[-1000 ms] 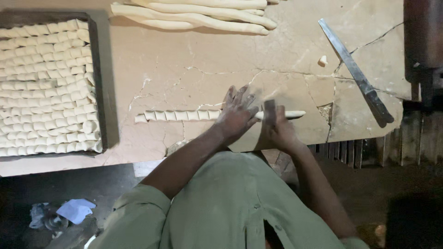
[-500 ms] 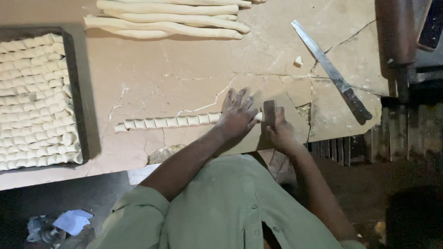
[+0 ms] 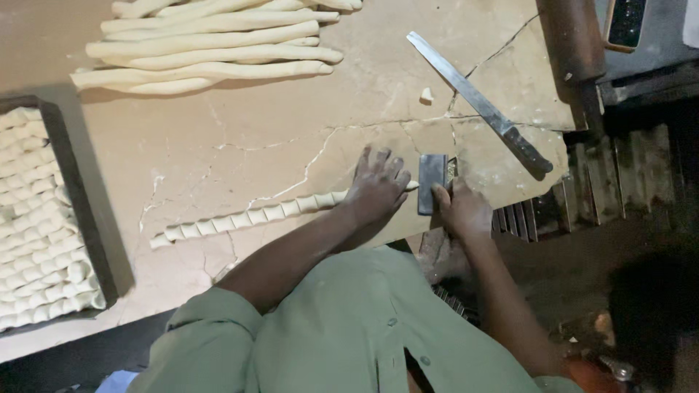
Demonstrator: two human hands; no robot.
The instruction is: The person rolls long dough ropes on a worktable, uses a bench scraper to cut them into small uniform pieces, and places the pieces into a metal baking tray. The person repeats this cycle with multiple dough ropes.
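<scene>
Left hand (image 3: pixel 376 191) lying flat, fingers spread, pressing the scored dough rope (image 3: pixel 247 217) onto the cracked table (image 3: pixel 240 138), right hand (image 3: pixel 460 209) gripping a dark scraper (image 3: pixel 431 183) just past the fingertips

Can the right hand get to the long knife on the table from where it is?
Probably yes: the right hand holds a small scraper, and only bare table lies between it and the long knife.

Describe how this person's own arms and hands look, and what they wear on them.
Both forearms are bare. The left hand and right hand wear no gloves, and no rings or watch show. Pale green shirt sleeves are pushed up above the elbows; the shirt has small buttons down its front.
</scene>
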